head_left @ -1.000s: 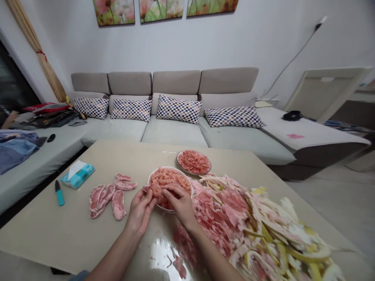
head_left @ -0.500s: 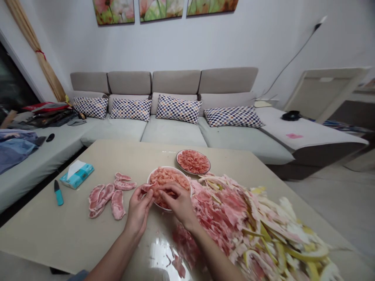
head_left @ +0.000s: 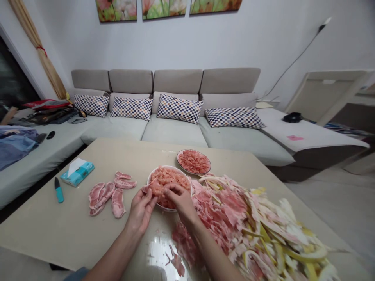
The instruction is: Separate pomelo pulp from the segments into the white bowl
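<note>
My left hand (head_left: 141,208) and my right hand (head_left: 181,201) meet over the near rim of a white bowl (head_left: 152,176) heaped with pink pomelo flesh. Both hands pinch one pink pomelo segment (head_left: 154,189) between their fingertips, just above the bowl's near left edge. A second, flatter plate (head_left: 193,171) of peeled pink flesh stands behind the bowl. Several unpeeled pink segments (head_left: 108,194) lie on the beige table (head_left: 73,230) left of my left hand.
A big heap of pink membrane and yellow-white peel (head_left: 249,222) covers the table's right side. A blue tissue pack (head_left: 77,171) and a teal-handled knife (head_left: 59,189) lie at the left. Behind stands a grey sofa (head_left: 172,130) with checked cushions.
Both hands stay at the bowl's rim working the same segment; the fingers shifted slightly. The view tilted a little.
</note>
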Tool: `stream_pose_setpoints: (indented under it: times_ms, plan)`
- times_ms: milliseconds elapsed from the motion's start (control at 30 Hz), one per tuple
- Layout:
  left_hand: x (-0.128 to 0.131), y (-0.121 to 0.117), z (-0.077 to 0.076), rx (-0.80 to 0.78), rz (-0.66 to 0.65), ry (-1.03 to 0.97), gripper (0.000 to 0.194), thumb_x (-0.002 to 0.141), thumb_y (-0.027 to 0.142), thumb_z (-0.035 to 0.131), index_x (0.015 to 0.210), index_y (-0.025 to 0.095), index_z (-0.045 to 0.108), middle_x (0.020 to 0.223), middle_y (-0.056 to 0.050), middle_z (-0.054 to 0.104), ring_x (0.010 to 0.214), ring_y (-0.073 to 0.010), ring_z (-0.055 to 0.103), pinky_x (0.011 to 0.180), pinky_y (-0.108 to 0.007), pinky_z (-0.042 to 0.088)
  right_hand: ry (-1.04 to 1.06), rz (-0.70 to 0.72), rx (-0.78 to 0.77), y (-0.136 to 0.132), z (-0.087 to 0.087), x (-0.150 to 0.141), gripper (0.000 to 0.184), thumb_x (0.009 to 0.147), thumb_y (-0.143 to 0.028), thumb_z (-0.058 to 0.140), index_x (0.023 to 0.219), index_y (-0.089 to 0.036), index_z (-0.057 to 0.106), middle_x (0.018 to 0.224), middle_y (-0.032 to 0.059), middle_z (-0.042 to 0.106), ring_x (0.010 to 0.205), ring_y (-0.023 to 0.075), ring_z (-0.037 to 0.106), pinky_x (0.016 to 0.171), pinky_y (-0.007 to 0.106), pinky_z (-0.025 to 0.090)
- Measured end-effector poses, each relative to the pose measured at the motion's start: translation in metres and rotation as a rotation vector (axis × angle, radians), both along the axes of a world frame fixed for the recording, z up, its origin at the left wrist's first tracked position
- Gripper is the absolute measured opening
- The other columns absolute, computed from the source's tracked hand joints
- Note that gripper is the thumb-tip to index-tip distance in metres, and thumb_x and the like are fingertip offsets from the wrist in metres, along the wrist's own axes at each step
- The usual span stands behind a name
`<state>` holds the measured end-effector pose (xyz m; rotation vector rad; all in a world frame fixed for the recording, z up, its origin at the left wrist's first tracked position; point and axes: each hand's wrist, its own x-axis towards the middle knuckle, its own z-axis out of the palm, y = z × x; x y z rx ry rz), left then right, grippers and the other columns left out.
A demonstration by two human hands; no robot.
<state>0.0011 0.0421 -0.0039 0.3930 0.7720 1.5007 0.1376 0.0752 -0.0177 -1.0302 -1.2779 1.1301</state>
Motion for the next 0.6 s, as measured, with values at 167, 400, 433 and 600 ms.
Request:
stream_pose_setpoints:
  times_ms: [167,400,433,600]
  plan:
    - [-0.011,0.002,0.001,0.04,0.098,0.02,0.023,0.069,0.022,0.082,0.083,0.016,0.065,0.088,-0.001,0.07,0.088,-0.0116,0.067,0.088,-0.024,0.052,-0.034,-0.032,-0.006,0.006,0.007,0.019,0.031,0.078,-0.046,0.068,0.081,-0.016,0.07,0.08,0.0076,0.074,0.069,0.0196,0.069,0.068,0.034,0.059]
    - [-0.015,0.001,0.004,0.052,0.053,0.005,0.019,0.071,0.018,0.08,0.082,0.016,0.065,0.097,-0.002,0.07,0.088,-0.0121,0.067,0.081,-0.023,0.056,-0.245,-0.067,0.166,0.016,0.033,0.036,0.015,0.072,-0.029,0.072,0.083,-0.019,0.075,0.095,0.0079,0.073,0.086,0.0226,0.068,0.08,0.038,0.057]
    - [-0.015,0.001,0.004,0.05,0.046,0.0,0.018,0.071,0.018,0.08,0.082,0.016,0.065,0.097,-0.002,0.07,0.088,-0.0118,0.067,0.081,-0.022,0.056,-0.271,-0.07,0.198,0.016,0.034,0.034,0.014,0.073,-0.027,0.07,0.083,-0.02,0.075,0.099,0.0085,0.072,0.09,0.0234,0.067,0.081,0.039,0.057]
    - [-0.015,0.004,0.001,0.033,0.011,-0.02,0.017,0.073,0.019,0.079,0.083,0.016,0.066,0.099,-0.004,0.071,0.092,-0.0137,0.067,0.085,-0.023,0.056,-0.354,-0.109,0.323,0.01,0.028,0.027,0.014,0.08,-0.023,0.062,0.085,-0.023,0.075,0.106,0.0106,0.066,0.106,0.0258,0.06,0.082,0.04,0.057]
